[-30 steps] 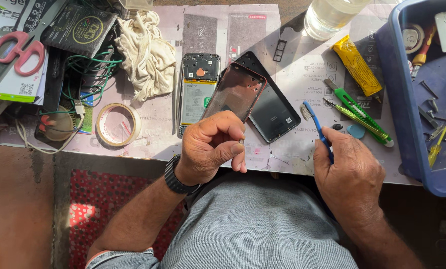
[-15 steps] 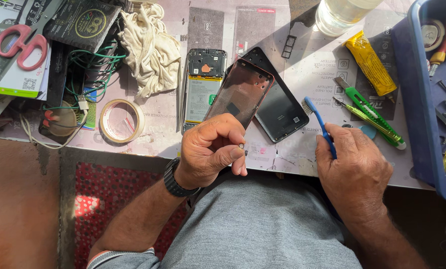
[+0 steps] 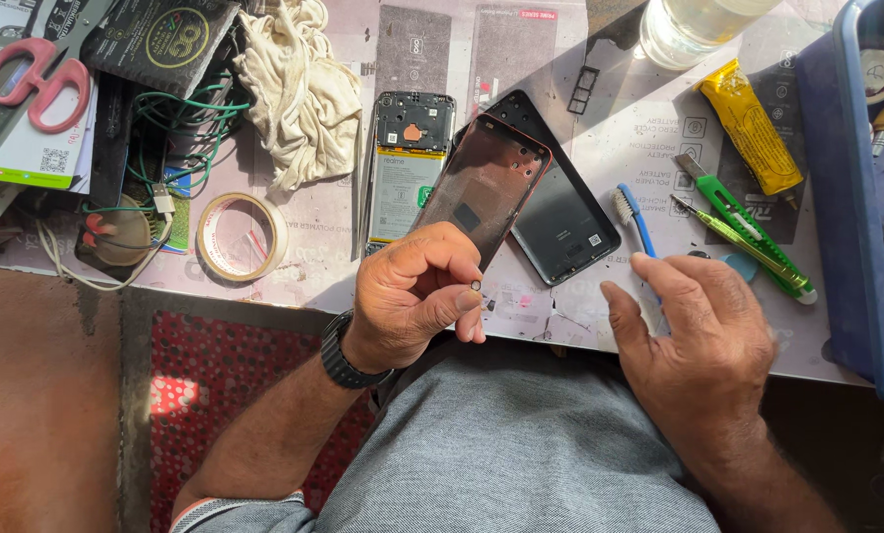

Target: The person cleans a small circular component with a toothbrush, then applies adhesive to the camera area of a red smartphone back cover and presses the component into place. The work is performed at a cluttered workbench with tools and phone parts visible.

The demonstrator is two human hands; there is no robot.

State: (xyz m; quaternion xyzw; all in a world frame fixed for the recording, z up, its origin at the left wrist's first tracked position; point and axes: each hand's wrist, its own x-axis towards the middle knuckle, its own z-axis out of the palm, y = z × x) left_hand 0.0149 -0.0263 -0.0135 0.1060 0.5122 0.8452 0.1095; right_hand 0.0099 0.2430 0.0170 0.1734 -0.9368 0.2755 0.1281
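My left hand [image 3: 412, 296] grips the lower end of a dark, see-through phone back cover [image 3: 486, 178] and holds it tilted above the table. A tiny round part [image 3: 475, 285] shows at its thumb tip. Under the cover lie an opened phone body with its battery showing [image 3: 407, 168] and a black phone panel [image 3: 560, 222]. My right hand [image 3: 699, 336] rests at the table's front edge, fingers loosely curled over the handle of a blue toothbrush [image 3: 631, 212], whose bristle head lies on the table next to the black panel.
A tape roll [image 3: 240, 237], a white cloth [image 3: 299, 89], green wires [image 3: 176, 118] and pink scissors [image 3: 33, 74] are at the left. A yellow tube [image 3: 748, 123], green cutters [image 3: 738, 222] and a blue tool tray [image 3: 847, 178] are at the right. A glass jar [image 3: 689, 25] stands at the back.
My right hand has lowered the blue toothbrush from pointing up to lying on the table. My left hand stays on the back cover with little movement.
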